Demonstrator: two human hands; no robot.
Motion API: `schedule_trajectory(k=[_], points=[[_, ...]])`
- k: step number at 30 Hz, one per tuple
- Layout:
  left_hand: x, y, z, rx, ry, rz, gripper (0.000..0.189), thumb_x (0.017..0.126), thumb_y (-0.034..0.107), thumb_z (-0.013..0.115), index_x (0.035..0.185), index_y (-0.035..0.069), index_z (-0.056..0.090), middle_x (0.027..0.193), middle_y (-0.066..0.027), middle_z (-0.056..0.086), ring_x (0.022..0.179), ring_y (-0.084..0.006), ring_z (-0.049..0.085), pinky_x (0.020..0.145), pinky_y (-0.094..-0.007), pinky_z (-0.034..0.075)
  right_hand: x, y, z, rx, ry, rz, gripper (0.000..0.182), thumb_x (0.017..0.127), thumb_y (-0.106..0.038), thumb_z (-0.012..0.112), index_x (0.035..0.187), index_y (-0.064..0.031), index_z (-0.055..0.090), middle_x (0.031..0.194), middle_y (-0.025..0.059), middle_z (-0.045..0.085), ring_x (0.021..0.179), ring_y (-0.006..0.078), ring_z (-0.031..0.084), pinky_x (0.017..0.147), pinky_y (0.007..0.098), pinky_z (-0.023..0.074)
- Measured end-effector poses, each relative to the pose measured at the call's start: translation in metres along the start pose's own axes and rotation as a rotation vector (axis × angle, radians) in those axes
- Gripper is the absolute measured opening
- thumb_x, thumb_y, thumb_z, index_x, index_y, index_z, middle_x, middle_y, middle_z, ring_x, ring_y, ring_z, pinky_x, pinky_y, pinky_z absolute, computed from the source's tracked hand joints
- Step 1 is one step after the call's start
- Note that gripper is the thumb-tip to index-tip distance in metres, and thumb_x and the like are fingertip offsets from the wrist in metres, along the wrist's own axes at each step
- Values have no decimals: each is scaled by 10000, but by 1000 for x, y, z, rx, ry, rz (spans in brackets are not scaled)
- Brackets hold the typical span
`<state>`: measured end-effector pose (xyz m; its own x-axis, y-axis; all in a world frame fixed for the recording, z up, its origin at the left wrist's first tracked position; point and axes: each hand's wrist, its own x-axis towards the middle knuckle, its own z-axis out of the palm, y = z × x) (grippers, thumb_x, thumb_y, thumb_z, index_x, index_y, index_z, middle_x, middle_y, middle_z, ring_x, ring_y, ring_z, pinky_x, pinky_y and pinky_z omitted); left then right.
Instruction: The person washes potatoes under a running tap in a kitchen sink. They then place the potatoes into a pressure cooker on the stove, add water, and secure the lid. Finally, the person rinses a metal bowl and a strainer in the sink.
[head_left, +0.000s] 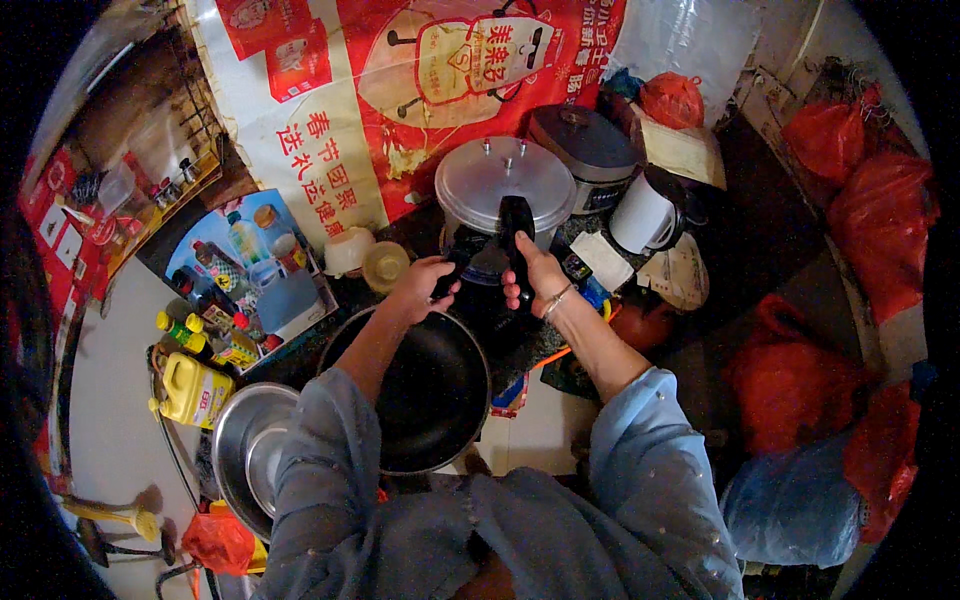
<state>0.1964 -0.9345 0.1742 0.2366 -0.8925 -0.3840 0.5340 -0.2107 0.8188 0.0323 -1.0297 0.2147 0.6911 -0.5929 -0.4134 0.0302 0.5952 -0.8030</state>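
Observation:
A silver pressure cooker lid (506, 176) with small valves on top sits on the metal pot (452, 234) in front of me. My right hand (536, 277) is closed around the long black lid handle (516, 214), its thumb along the top. To its left, my left hand (424, 285) grips a second black handle (450, 279), seemingly the pot's own; its join with the pot is too dark to make out. The two handles stand apart at an angle. Below my left forearm lies a black frying pan (431, 397).
A rice cooker (585, 154) and a white electric kettle (646, 214) stand right of the pot. Two bowls (385, 267) sit to its left. Metal basins (251, 420), a yellow jug (193, 390) and several bottles (180, 330) are on the left. Red bags (802, 375) line the right.

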Motion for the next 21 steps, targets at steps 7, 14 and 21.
schedule_trajectory(k=[7, 14, 21], points=[[14, -8, -11, -92, -185, 9, 123, 841, 190, 505, 822, 74, 468, 658, -78, 494, 443, -153, 429, 340, -240, 283, -2, 4, 6, 55, 62, -16, 382, 822, -471, 462, 762, -94, 455, 490, 39, 429, 341, 156, 380, 304, 299, 307], [13, -10, -6, -46, -118, 54, 129, 838, 187, 508, 811, 69, 463, 662, -73, 494, 420, -143, 414, 319, -240, 271, 3, 11, 13, 99, 79, -50, 397, 816, -478, 470, 750, -86, 466, 504, 43, 442, 327, 157, 385, 281, 298, 301], [0, 0, 1, 26, -46, 63, 129, 837, 191, 502, 834, 69, 460, 655, -64, 494, 410, -126, 409, 315, -218, 278, -1, 9, 19, 79, 87, -70, 403, 826, -469, 457, 740, -75, 466, 508, 47, 446, 337, 163, 396, 286, 307, 325]])
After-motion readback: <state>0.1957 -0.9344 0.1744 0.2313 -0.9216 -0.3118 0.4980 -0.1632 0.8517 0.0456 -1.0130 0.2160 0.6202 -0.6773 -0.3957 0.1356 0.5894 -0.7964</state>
